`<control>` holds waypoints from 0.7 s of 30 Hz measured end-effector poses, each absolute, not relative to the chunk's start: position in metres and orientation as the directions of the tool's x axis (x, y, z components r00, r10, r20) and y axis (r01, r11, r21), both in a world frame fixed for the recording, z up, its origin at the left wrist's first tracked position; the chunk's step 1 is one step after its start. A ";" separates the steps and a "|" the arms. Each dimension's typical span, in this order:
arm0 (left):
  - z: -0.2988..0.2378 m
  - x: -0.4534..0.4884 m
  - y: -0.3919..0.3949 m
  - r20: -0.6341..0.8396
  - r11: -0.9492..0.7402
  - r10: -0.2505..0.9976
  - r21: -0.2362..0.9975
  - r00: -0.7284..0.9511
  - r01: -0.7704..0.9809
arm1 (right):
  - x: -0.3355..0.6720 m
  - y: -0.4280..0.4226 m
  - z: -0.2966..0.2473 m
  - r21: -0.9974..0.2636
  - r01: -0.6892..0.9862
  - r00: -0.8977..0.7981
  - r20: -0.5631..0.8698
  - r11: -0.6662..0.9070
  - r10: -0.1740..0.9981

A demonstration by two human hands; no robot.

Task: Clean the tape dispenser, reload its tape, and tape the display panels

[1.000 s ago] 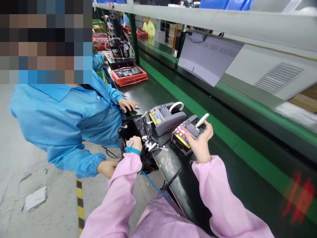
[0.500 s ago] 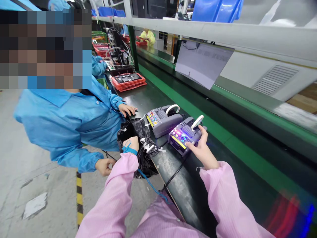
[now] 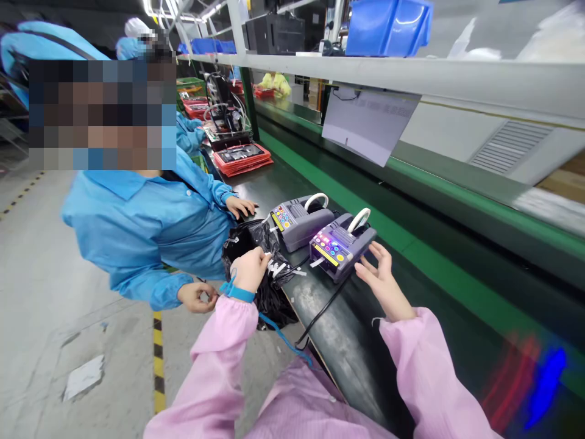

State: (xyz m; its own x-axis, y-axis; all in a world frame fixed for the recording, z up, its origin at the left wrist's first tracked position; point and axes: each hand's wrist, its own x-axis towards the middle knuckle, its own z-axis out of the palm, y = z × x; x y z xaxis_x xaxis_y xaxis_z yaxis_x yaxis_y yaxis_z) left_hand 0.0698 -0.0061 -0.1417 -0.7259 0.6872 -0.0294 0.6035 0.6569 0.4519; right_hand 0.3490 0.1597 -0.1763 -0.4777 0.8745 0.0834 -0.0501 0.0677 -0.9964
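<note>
My left hand [image 3: 250, 269], with a blue wrist strap [image 3: 240, 292], is closed in a pinch above the black plastic bag [image 3: 274, 305]. A small white bit shows at its fingertips; whether it is held or lies behind them I cannot tell. My right hand [image 3: 381, 280] is open, fingers apart, beside the right side of the nearer grey tape dispenser [image 3: 331, 268]. That dispenser has lit buttons, a white tape roll [image 3: 359, 220] on top and a short white strip [image 3: 316, 263] sticking out in front. A second tape dispenser [image 3: 299, 228] stands beyond it.
White tape scraps [image 3: 280, 268] cling to the bag at the bench edge. A co-worker in a blue smock [image 3: 150, 225] stands at left, one hand [image 3: 241, 206] on the bench [image 3: 338, 329]. Red trays [image 3: 242, 161] are stacked farther along. A black cable [image 3: 324, 314] crosses the edge.
My left hand has risen out of the bag's mouth and moved right. My right hand has come off the nearer dispenser's front and opened. A white strip now sticks out of that dispenser.
</note>
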 end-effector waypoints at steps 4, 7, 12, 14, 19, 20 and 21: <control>-0.138 0.101 -0.003 -0.024 0.476 0.767 0.692 -0.641 0.543 | 0.385 0.145 -0.190 -1.000 0.010 -0.423 0.000 0.005 0.906; -0.142 0.120 0.009 -0.098 0.384 0.828 0.816 -0.552 0.432 | 0.410 0.137 -0.202 -0.999 0.049 -0.406 -0.009 0.012 0.914; -0.152 0.135 0.028 -0.218 0.408 0.832 0.864 -0.510 0.297 | 0.449 0.123 -0.216 -0.987 0.159 -0.432 -0.064 0.006 0.899; -0.154 0.137 0.033 -0.250 0.425 0.825 0.866 -0.508 0.264 | 0.461 0.119 -0.220 -0.985 0.173 -0.438 -0.083 -0.007 0.895; -0.144 0.146 0.039 -0.239 0.414 0.817 0.877 -0.524 0.245 | 0.474 0.109 -0.220 -0.980 0.198 -0.440 -0.103 -0.016 0.892; -0.140 0.149 0.038 -0.217 0.403 0.815 0.878 -0.538 0.257 | 0.475 0.105 -0.217 -0.980 0.197 -0.442 -0.098 -0.010 0.892; -0.134 0.154 0.035 -0.192 0.392 0.813 0.879 -0.549 0.272 | 0.476 0.099 -0.214 -0.981 0.196 -0.444 -0.090 -0.002 0.891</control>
